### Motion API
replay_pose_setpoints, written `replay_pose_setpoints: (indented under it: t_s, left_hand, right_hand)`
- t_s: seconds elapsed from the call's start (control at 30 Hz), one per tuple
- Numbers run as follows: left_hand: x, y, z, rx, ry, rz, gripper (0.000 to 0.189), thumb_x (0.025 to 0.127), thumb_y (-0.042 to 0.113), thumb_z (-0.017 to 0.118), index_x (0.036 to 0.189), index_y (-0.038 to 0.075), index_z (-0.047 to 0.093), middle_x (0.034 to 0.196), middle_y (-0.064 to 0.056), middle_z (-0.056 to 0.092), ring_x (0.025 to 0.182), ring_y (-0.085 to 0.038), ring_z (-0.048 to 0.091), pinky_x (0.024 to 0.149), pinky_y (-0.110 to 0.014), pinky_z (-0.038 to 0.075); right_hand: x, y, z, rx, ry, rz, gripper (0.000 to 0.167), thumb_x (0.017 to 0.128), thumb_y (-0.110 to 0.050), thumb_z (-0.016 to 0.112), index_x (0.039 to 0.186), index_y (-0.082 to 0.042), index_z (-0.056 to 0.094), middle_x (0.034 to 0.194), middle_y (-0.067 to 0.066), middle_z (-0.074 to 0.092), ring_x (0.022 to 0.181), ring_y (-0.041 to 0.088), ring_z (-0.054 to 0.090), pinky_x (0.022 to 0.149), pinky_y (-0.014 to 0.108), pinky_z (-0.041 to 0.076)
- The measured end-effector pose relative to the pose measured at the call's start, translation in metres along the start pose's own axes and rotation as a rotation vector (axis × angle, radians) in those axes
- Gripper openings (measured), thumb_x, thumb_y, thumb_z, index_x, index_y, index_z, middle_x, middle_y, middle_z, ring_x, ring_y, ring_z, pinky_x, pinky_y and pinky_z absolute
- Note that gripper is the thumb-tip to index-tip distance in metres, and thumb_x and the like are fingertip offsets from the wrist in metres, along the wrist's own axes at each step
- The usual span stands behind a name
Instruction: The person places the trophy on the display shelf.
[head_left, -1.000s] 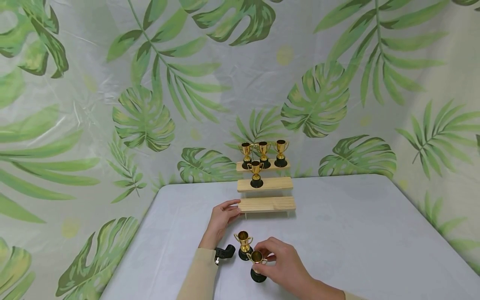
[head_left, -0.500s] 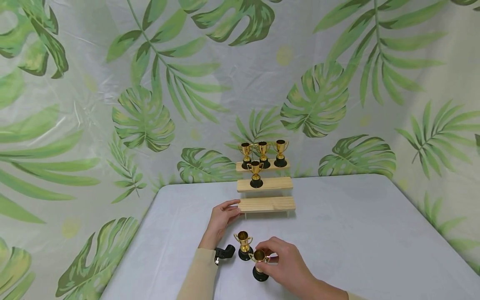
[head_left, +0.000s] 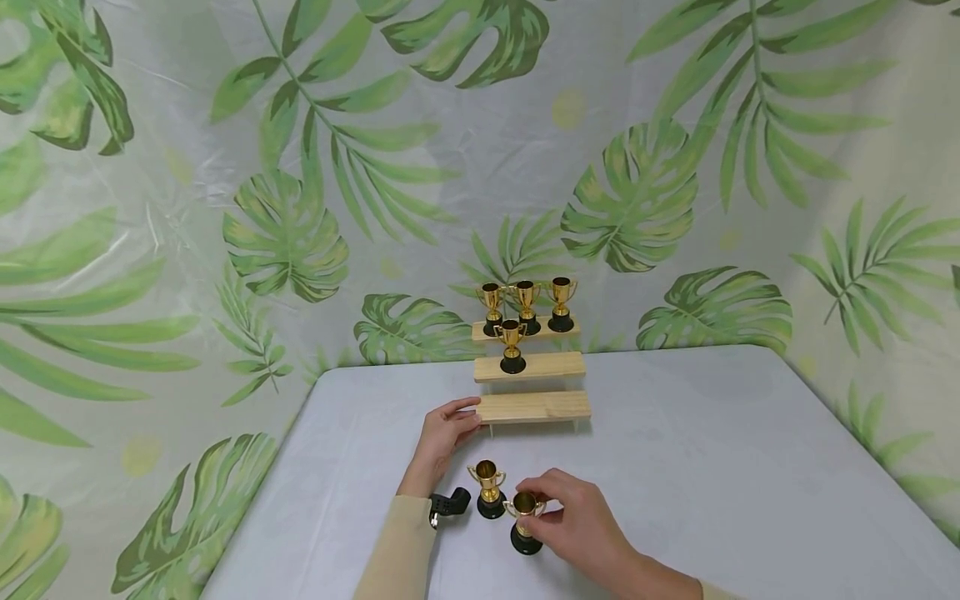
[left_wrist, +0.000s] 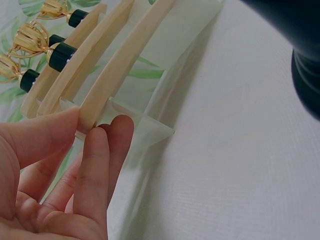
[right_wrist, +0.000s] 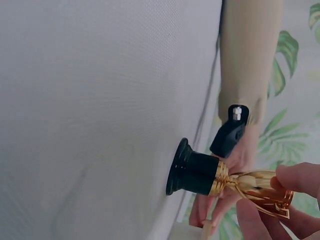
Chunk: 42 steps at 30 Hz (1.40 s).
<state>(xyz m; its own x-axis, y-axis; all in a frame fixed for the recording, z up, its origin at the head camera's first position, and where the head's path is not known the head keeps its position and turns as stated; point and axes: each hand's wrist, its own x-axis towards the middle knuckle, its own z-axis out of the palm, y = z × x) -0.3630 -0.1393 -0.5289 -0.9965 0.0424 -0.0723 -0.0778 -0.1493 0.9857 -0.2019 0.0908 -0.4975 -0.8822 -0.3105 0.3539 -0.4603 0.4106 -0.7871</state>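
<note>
My right hand [head_left: 581,521] pinches a small gold trophy cup [right_wrist: 200,172] by its bowl, thumb and fingers on opposite sides. Its black base faces the table; whether it touches the cloth I cannot tell. Another trophy [head_left: 491,492] stands upright just left of it. With thumb and fingertips, my left hand [head_left: 441,440] grips the left end of the lowest step of a wooden three-tier display stand [head_left: 536,407]. On the top step stand three trophies [head_left: 561,307], and one more trophy [head_left: 512,346] is on the middle step, toward its left.
A white cloth [head_left: 712,467] covers the table. Leaf-patterned sheeting [head_left: 450,150] hangs behind and at both sides. A black wrist camera [head_left: 452,503] juts from the left wrist close to the standing trophy. Translucent supports [left_wrist: 145,125] hold up the stand.
My right hand has shifted slightly right and away from me with its trophy, widening the gap to the standing one. The left hand keeps its grip on the stand.
</note>
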Motion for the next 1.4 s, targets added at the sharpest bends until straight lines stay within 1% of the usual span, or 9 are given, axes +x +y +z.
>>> replay_pose_setpoints:
  t_s: [0.13, 0.37, 0.5, 0.63, 0.9, 1.07, 1.2, 1.4]
  left_hand:
    - [0.002, 0.0, 0.0, -0.008, 0.003, -0.002, 0.036, 0.089, -0.001, 0.074, 0.124, 0.003, 0.07, 0.104, -0.015, 0.073, 0.093, -0.028, 0.073, 0.086, -0.033, 0.059]
    - [0.002, -0.001, -0.001, -0.016, -0.004, -0.006, 0.036, 0.088, -0.002, 0.074, 0.124, 0.004, 0.071, 0.104, -0.016, 0.073, 0.094, -0.026, 0.073, 0.086, -0.033, 0.058]
    - [0.002, -0.001, 0.0, -0.011, -0.008, 0.001, 0.036, 0.088, -0.002, 0.073, 0.124, 0.003, 0.07, 0.105, -0.017, 0.073, 0.094, -0.025, 0.073, 0.086, -0.033, 0.059]
    - [0.001, -0.001, 0.0, -0.011, -0.008, 0.003, 0.037, 0.088, -0.002, 0.074, 0.125, 0.003, 0.07, 0.105, -0.017, 0.072, 0.094, -0.025, 0.073, 0.087, -0.033, 0.058]
    - [0.001, -0.001, 0.001, 0.002, -0.004, 0.0, 0.036, 0.089, 0.0, 0.074, 0.124, 0.004, 0.071, 0.105, -0.016, 0.072, 0.095, -0.021, 0.071, 0.089, -0.034, 0.058]
    - [0.001, -0.001, 0.0, 0.006, -0.006, 0.001, 0.036, 0.089, 0.0, 0.074, 0.125, 0.004, 0.071, 0.107, -0.015, 0.072, 0.096, -0.021, 0.071, 0.09, -0.034, 0.057]
    - [0.002, -0.001, 0.0, 0.007, -0.006, 0.003, 0.037, 0.089, 0.0, 0.074, 0.126, 0.003, 0.07, 0.108, -0.017, 0.072, 0.095, -0.023, 0.072, 0.09, -0.034, 0.057]
    - [0.001, 0.0, -0.001, 0.007, -0.011, 0.007, 0.037, 0.089, 0.0, 0.073, 0.126, 0.003, 0.069, 0.107, -0.017, 0.072, 0.094, -0.025, 0.073, 0.088, -0.033, 0.058]
  right_hand:
    - [0.001, 0.002, -0.003, 0.003, 0.025, -0.009, 0.035, 0.079, -0.005, 0.085, 0.109, -0.021, 0.075, 0.096, -0.012, 0.067, 0.085, 0.006, 0.066, 0.069, 0.02, 0.059]
    - [0.003, 0.006, -0.008, 0.047, 0.076, -0.032, 0.038, 0.078, -0.002, 0.085, 0.11, -0.019, 0.075, 0.098, -0.01, 0.068, 0.087, 0.008, 0.068, 0.07, 0.023, 0.06]
    - [0.005, 0.007, -0.012, 0.054, 0.102, -0.021, 0.04, 0.077, 0.0, 0.085, 0.11, -0.02, 0.075, 0.098, -0.011, 0.069, 0.091, 0.008, 0.068, 0.07, 0.023, 0.06]
    - [0.008, 0.007, -0.017, 0.041, 0.131, -0.013, 0.042, 0.076, 0.0, 0.086, 0.109, -0.023, 0.075, 0.098, -0.011, 0.07, 0.092, 0.009, 0.067, 0.07, 0.022, 0.06]
    - [0.011, 0.006, -0.024, 0.044, 0.161, -0.009, 0.042, 0.076, 0.001, 0.086, 0.11, -0.022, 0.075, 0.098, -0.01, 0.07, 0.091, 0.01, 0.068, 0.071, 0.024, 0.06]
    - [0.014, 0.008, -0.027, 0.046, 0.18, -0.03, 0.044, 0.075, 0.003, 0.087, 0.111, -0.021, 0.076, 0.098, -0.008, 0.071, 0.091, 0.012, 0.069, 0.072, 0.023, 0.06]
    - [0.016, 0.01, -0.031, 0.04, 0.192, -0.037, 0.044, 0.075, 0.002, 0.087, 0.109, -0.023, 0.076, 0.098, -0.008, 0.072, 0.091, 0.011, 0.07, 0.072, 0.023, 0.06]
    - [0.02, 0.012, -0.036, -0.004, 0.212, -0.069, 0.044, 0.075, 0.003, 0.087, 0.11, -0.02, 0.076, 0.101, -0.007, 0.072, 0.091, 0.012, 0.07, 0.072, 0.022, 0.059]
